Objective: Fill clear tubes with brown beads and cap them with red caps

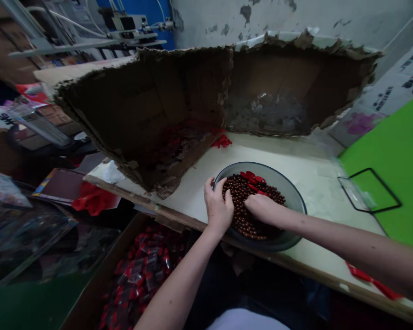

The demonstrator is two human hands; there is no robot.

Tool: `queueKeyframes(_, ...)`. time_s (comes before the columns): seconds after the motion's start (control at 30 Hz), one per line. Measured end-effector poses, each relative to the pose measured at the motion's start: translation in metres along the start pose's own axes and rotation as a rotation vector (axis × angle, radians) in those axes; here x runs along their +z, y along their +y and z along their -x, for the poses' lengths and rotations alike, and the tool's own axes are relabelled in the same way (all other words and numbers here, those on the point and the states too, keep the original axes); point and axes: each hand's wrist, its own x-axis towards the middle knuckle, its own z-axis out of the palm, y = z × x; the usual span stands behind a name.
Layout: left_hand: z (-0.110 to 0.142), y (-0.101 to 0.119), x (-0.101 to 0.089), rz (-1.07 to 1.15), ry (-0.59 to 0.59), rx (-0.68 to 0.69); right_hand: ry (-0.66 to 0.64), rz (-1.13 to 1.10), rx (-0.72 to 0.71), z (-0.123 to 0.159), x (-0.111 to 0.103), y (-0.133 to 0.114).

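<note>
A round dark bowl (pixel 292 195) sits near the front edge of a pale table (pixel 316 183). It holds a heap of small brown beads (pixel 242 192) with red ribbon pieces (pixel 253 178) on top. My left hand (pixel 217 206) rests on the bowl's left rim, fingers curled over the beads. My right hand (pixel 261 207) lies on the bead heap, fingers curled down into it and mostly hidden. I cannot make out what either hand holds.
A torn cardboard screen (pixel 179 101) stands behind the bowl. A red ribbon scrap (pixel 222 141) lies at its foot. Below the table's left, a box holds red packets (pixel 141 270). A green board (pixel 395 174) with a clear bag (pixel 356 195) stands right.
</note>
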Motion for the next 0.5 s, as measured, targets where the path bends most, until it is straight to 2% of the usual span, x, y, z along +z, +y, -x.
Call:
queueKeyframes(0.1, 0.001, 0.0, -0.001, -0.009, 0.0, 0.003, 0.066, -0.094, -0.031, -0.009, 0.003, -0.01)
queueKeyframes(0.23, 0.0, -0.001, -0.001, -0.012, 0.001, 0.003, 0.131, -0.287, -0.056, -0.004, -0.002, -0.002)
queueKeyframes(0.4, 0.0, 0.0, -0.002, -0.031, 0.016, 0.012, 0.213, -0.996, -0.047, 0.016, -0.007, 0.008)
queueKeyframes(0.5, 0.0, 0.008, -0.006, -0.07, 0.0, 0.077, 0.257, -1.217, -0.005, 0.025, -0.013, 0.008)
